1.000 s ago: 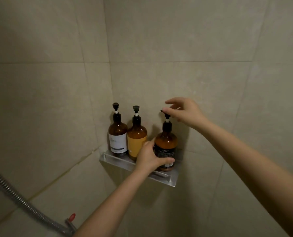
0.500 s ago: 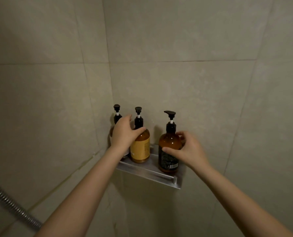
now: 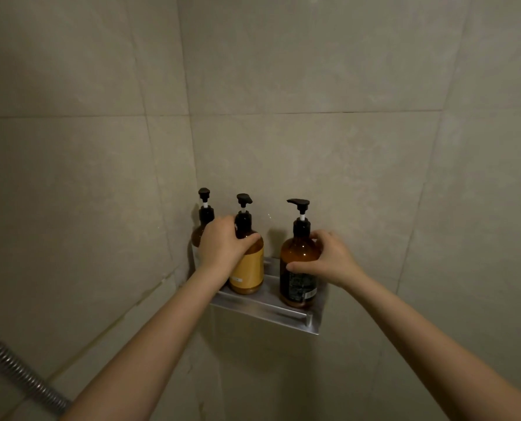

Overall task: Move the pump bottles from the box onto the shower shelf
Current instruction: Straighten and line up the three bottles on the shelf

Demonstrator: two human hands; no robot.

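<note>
Three amber pump bottles stand upright on the metal shower shelf (image 3: 262,309) in the tiled corner. The yellow-labelled bottle (image 3: 248,268) is in the middle, with the corner bottle (image 3: 203,220) at its 9 o'clock and the dark-labelled bottle (image 3: 298,268) at its 3 o'clock, a gap between them. The left hand (image 3: 222,246) has its fingers wrapped around the yellow-labelled bottle's shoulder. The right hand (image 3: 332,261) grips the dark-labelled bottle, thumb across its front. A shower hose (image 3: 19,375) runs at 8 o'clock.
</note>
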